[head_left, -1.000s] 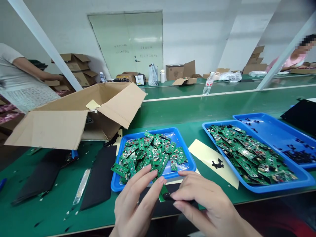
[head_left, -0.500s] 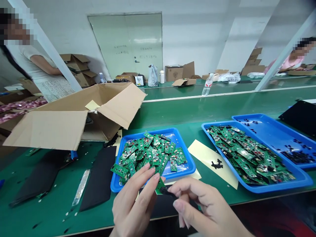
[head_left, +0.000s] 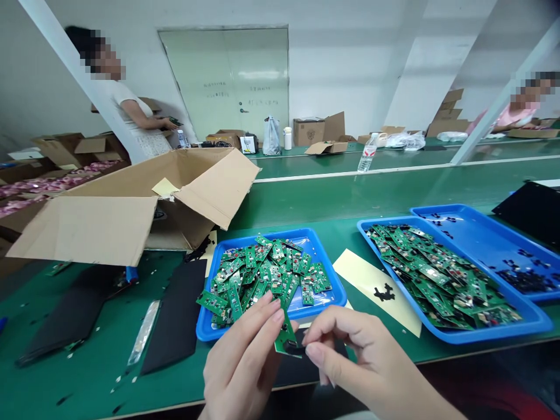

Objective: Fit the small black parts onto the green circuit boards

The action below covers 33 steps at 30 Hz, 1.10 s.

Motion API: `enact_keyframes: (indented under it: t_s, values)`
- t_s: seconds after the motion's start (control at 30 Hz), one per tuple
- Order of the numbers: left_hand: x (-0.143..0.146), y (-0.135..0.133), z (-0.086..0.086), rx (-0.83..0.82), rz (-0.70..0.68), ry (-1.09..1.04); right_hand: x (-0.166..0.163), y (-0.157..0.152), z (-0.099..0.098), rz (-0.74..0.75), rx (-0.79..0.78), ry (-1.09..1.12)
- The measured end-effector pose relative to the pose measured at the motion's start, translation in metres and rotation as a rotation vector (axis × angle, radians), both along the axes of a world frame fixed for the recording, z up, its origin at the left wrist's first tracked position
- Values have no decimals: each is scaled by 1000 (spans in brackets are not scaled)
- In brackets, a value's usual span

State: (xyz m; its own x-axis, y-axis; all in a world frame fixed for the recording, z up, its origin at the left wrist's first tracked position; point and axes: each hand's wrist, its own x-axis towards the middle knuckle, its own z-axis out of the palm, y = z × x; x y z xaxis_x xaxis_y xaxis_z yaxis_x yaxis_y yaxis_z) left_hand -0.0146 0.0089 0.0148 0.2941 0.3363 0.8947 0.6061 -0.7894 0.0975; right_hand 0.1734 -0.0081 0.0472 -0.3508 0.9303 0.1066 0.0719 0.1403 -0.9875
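Note:
Low in the front middle, my left hand (head_left: 245, 359) is closed on a small green circuit board (head_left: 286, 332), held tilted near the bench edge. My right hand (head_left: 359, 353) pinches one end of a small black piece (head_left: 295, 349) between thumb and forefinger. The piece lies against the board's lower end; its exact shape is partly hidden by the fingertips. Just beyond my hands stands a blue tray (head_left: 338, 296) heaped with similar circuit boards (head_left: 262, 271).
Right of it lie a cream paper sheet (head_left: 359, 269) with black pieces, a second blue tray (head_left: 472, 333) of boards, and a third blue tray (head_left: 464, 233) holding black parts. An open cardboard box (head_left: 87, 227) and black sheets (head_left: 177, 315) occupy the left. Two people are across the bench.
My left hand has turned the board so more of its face shows. The black piece now lies along the board's lower end. The person at left has moved rightward.

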Motion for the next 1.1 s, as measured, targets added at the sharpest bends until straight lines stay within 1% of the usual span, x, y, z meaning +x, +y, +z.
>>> enact_keyframes:
  t_s: [0.13, 0.23, 0.3, 0.37, 0.47, 0.53, 0.67, 0.73, 0.8, 0.83, 0.9, 1.03, 1.1]
  values:
    - [1, -5, 4, -31, 5, -2, -2, 1, 2, -35, 52, -20]
    - [0, -8, 9, -87, -4, 64, -3, 0, 4, -37, 147, -61]
    - [0, -9, 12, -151, -36, 90, -4, -1, 5, -57, 231, -103]
    - [0, -10, 11, -265, -68, 56, -5, -1, 5, -102, 335, -147]
    - [5, -14, 5, -462, -124, -94, -7, -1, 1, -174, 517, -216]
    - [11, -18, 2, -564, -174, -215, -9, -1, -2, -213, 630, -254]
    - [21, -28, 6, -799, -259, -459, -15, 2, -7, -346, 842, -277]
    - [26, -32, 12, -906, -234, -534, -19, 3, -8, -414, 941, -318]
    - [30, -35, 18, -949, -184, -599, -21, 5, -8, -445, 1020, -380]
    - [31, -35, 21, -959, -171, -633, -21, 5, -7, -450, 1050, -403]
    - [34, -33, 25, -1004, -197, -697, -20, 6, -6, -431, 1089, -434]
    - [34, -26, 27, -1243, -360, -837, -13, 6, -1, -325, 1112, -480]
    - [33, -24, 27, -1343, -398, -896, -9, 7, 2, -289, 1134, -514]
